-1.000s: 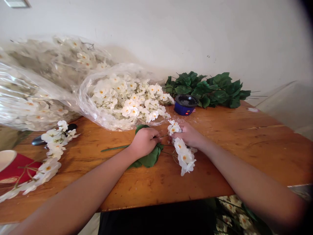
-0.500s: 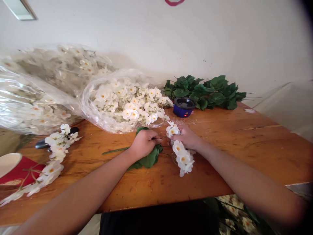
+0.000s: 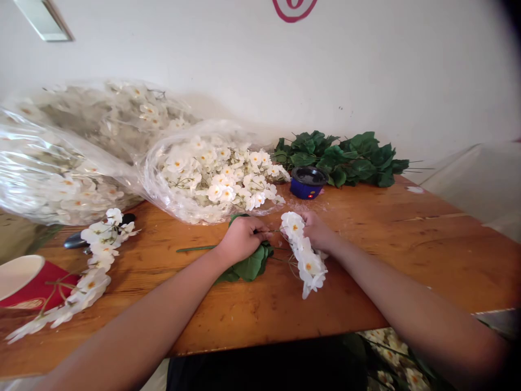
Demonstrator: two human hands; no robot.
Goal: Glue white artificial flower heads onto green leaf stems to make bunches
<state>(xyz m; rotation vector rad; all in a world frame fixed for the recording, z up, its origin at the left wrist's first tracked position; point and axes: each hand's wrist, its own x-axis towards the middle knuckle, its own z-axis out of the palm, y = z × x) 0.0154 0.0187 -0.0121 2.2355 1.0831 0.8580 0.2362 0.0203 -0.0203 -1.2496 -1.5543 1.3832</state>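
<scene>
Near the middle of the wooden table [image 3: 366,260], my left hand [image 3: 246,239] is closed in a pinch on a thin green stem. Dark green leaves [image 3: 249,266] lie under and beside that hand, and their stalk sticks out to the left. My right hand [image 3: 315,231] is closed at the white artificial flower spray [image 3: 308,265], whose blossoms hang down toward me. Its fingertips are partly hidden behind the petals. A thin stem spans the short gap between the two hands.
Behind my hands stands a small blue pot [image 3: 308,183], with a pile of green leaves [image 3: 358,157] beyond it. Plastic bags of white flowers [image 3: 211,179] fill the back left. Another flower spray [image 3: 95,271] leans by a red paper cup [image 3: 38,282].
The view has tilted up slightly. In my right hand the flower spray has turned, so its blossoms now form one closer row. My left hand keeps its pinch.
</scene>
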